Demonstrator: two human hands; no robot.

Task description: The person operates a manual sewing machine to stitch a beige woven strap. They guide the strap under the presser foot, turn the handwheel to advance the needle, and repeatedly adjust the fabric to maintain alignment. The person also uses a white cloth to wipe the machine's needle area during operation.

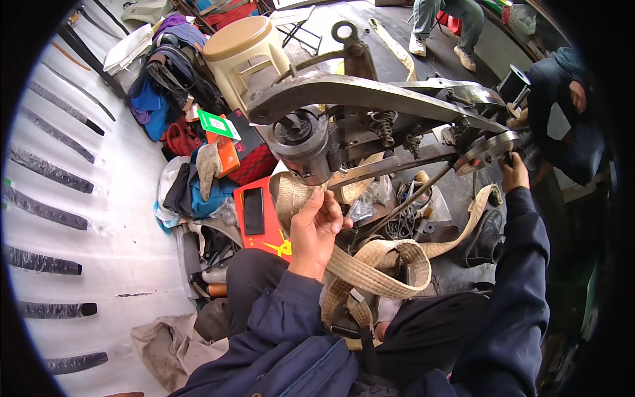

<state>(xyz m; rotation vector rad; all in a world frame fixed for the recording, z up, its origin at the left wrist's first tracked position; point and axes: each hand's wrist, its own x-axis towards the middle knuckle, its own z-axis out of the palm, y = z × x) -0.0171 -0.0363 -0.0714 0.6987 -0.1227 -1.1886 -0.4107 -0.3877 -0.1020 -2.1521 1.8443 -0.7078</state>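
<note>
My left hand [319,228] is raised just below the dark metal cylinder [297,149] of a cast-iron sewing-like machine [370,92], its thumb and fingers curled at the edge of a tan webbing strap [294,202]. The strap loops down in folds [397,264] over my lap and runs up to the right. At the right, my right hand [513,173] grips the rim of a round metal wheel [486,149] on the machine, its fingertips partly hidden. Springs [383,126] hang under the machine's long arm.
A plastic stool [241,40], piled bags and clothes [172,79], a red box [264,242] with a phone [253,210] stand left. Black strips [49,165] lie on a white surface. A boot [483,238] sits right. Two other people [430,20] [559,112] are behind and right.
</note>
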